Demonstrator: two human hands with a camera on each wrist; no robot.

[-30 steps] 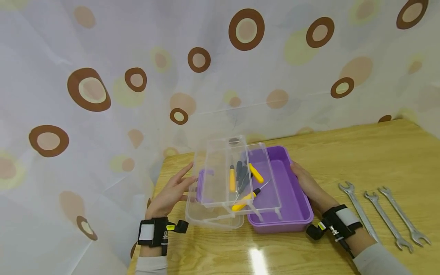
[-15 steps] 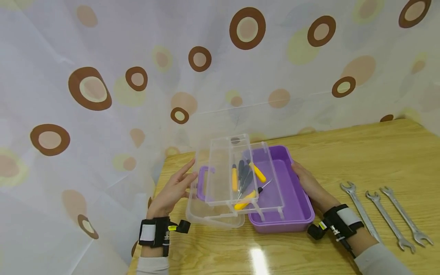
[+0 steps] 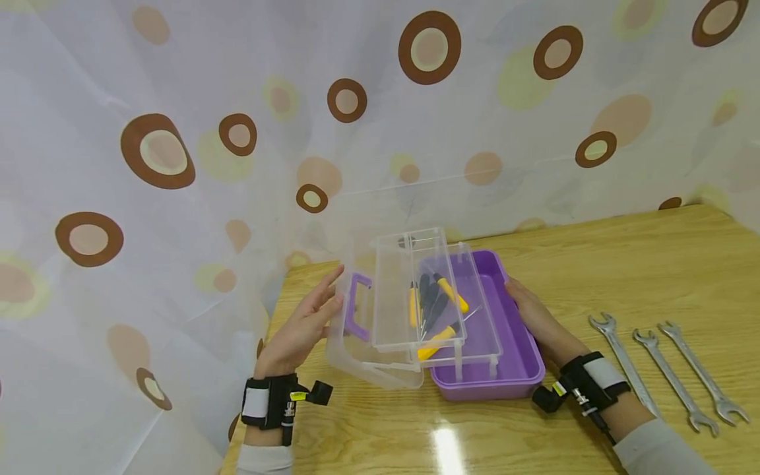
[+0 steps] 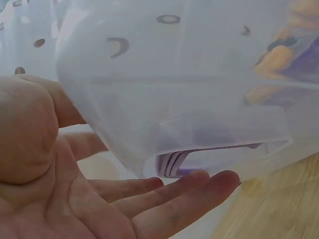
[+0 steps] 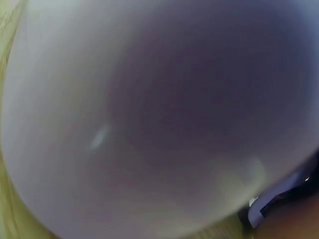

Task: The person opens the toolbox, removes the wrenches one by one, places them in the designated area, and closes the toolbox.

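The clear lid (image 3: pixel 380 376) of a purple toolbox (image 3: pixel 516 349) stands tilted up at the left, with a purple carrying handle (image 3: pixel 351 307) in it. Against the lid's left edge is my left hand (image 3: pixel 299 336). In the left wrist view its straight fingers (image 4: pixel 184 204) reach under the lid and touch it near the handle. My right hand (image 3: pixel 537 323) lies along the box's right outer wall, its fingertips partly hidden. Clear trays (image 3: pixel 415 297) on hinged arms sit above the box's left part. Several screwdrivers (image 3: pixel 454 293) with yellow and black handles show through them; their exact level cannot be told.
Three open-ended wrenches (image 3: pixel 671 369) lie side by side on the wooden table (image 3: pixel 611 264), right of my right hand. A patterned sheet (image 3: pixel 380 145) hangs behind and to the left. Blurred box wall (image 5: pixel 149 124) fills most of the right wrist view.
The lid and its handle have tilted further up, and the trays have shifted up and to the right. My left hand moves slightly with the lid; my right hand stays on the box.
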